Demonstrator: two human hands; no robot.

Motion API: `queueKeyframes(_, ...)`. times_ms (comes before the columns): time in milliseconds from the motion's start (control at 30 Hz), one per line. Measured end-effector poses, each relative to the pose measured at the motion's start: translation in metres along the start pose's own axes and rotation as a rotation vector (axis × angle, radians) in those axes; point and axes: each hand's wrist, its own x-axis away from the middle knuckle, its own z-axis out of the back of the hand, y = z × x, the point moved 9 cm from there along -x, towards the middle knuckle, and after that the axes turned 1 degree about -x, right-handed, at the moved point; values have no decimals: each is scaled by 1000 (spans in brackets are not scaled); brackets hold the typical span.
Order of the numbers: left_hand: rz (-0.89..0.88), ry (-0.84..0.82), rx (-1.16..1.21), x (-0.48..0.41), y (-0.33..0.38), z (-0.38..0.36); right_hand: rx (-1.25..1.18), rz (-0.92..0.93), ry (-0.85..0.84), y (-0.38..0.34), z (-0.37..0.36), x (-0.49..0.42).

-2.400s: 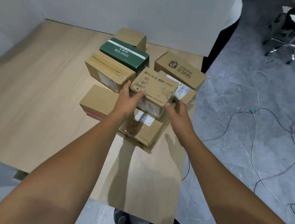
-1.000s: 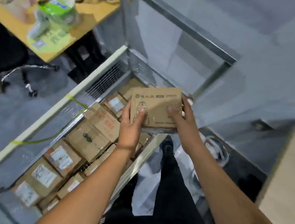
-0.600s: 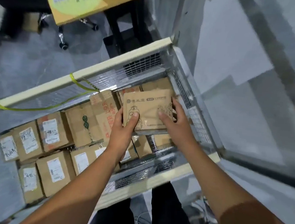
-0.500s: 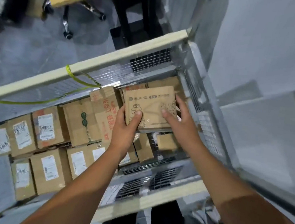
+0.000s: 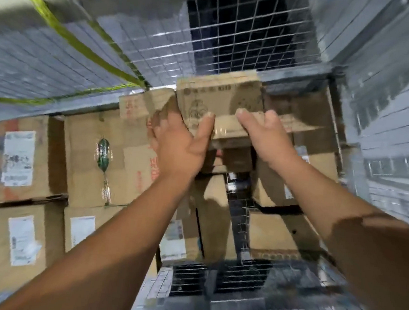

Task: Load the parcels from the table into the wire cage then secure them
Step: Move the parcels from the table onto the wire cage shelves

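A small brown printed parcel (image 5: 218, 99) is low inside the wire cage (image 5: 246, 32), near its far right corner, above other boxes. My left hand (image 5: 177, 147) grips its left near edge, thumb on top. My right hand (image 5: 266, 138) holds its right near edge with fingers over the top face. Both forearms reach down into the cage. The picture is motion-blurred, so I cannot tell whether the parcel rests on the boxes beneath.
Many labelled cardboard boxes (image 5: 24, 164) fill the cage's left and middle. A yellow-green strap (image 5: 68, 34) runs along the far mesh wall. Gaps of bare mesh floor (image 5: 236, 199) show between boxes on the right. The near mesh wall (image 5: 212, 284) is below my arms.
The parcel went from the table over to the cage, and in the last half second both hands lowered it deep inside toward the far right corner. The camera has leaned in close.
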Motion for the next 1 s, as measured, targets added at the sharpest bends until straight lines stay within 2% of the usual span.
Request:
queueKeyframes(67, 30, 11, 27, -1, 2, 4, 97, 3, 20, -8, 4, -5)
queueKeyframes(200, 2, -30, 76, 20, 17, 35, 176, -1, -54, -33, 25, 32)
queueKeyframes(300, -23, -119, 52, 58, 32, 74, 91, 14, -7, -57, 59, 95)
queueKeyframes(533, -143, -288, 45, 170, 65, 151, 98, -65, 23, -70, 103, 281)
queueKeyframes(700, -308, -522, 52, 250, 82, 178, 161, -102, 248, -74, 136, 401)
queueKeyframes(867, -591, -668, 34, 320, 117, 217, 149, -233, 572, -75, 152, 532)
queueKeyframes(1000, -849, -873, 57, 408, 149, 235, 19, -345, 890, -64, 147, 671)
